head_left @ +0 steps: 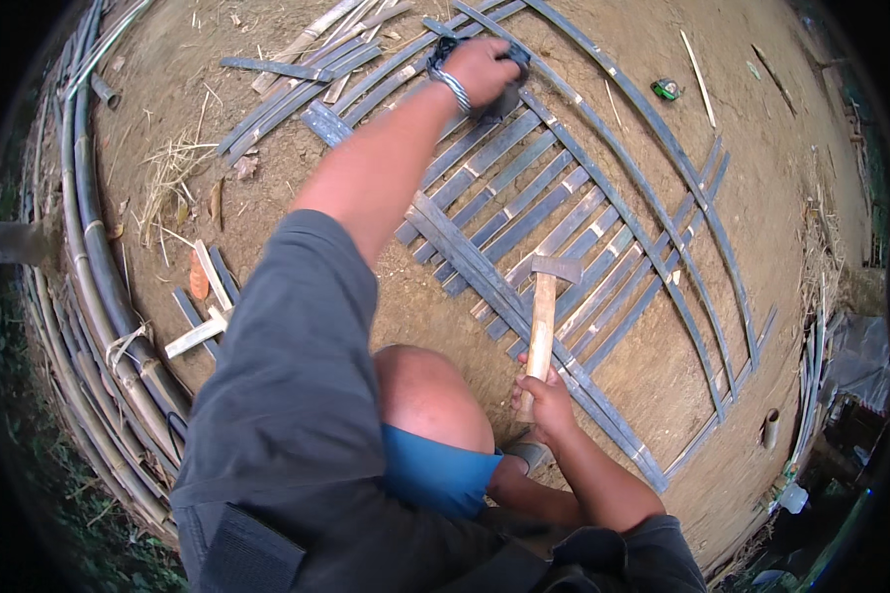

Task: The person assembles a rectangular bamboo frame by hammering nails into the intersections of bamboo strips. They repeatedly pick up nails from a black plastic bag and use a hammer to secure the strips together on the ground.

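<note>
My left hand reaches far forward, its fingers closed on a crumpled dark plastic bag that lies over the far end of a bamboo slat panel. What the bag contains is hidden. My right hand grips the lower handle of a hatchet, wooden-handled with a dull metal head pointing away from me. Under the hatchet head lies the bamboo slat panel, several dark split strips set crosswise between long rails. Long curved bamboo strips arch around its far and right sides.
Loose split bamboo is piled at the upper left. Long bamboo poles line the left side. A green-and-black tape measure rests on the dirt at upper right. Short wood offcuts lie left of my knee.
</note>
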A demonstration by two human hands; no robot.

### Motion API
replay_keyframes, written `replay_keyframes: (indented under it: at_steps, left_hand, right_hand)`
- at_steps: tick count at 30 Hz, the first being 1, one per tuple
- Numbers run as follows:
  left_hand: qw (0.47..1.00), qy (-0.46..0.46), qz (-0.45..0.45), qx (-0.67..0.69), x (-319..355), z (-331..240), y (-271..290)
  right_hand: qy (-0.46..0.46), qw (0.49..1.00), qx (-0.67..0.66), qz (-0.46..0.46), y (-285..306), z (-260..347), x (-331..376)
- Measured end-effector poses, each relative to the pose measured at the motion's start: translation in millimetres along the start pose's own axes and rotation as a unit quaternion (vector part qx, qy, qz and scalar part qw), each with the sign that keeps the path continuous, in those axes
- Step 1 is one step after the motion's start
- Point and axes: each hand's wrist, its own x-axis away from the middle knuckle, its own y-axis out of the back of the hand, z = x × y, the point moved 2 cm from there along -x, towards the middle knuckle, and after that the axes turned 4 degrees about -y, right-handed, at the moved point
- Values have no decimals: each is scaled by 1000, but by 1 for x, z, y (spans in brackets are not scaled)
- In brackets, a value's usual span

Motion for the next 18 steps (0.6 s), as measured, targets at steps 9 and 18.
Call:
replay_keyframes:
  at_steps: [9,18]
  left_hand:
    - [992,26,113,47,6,-67,166]
    - [963,72,199,-166,186,-130,242]
  right_hand:
    - [62,996,56,35,10,44,-11]
    - [48,990,90,97,-8,93,-30]
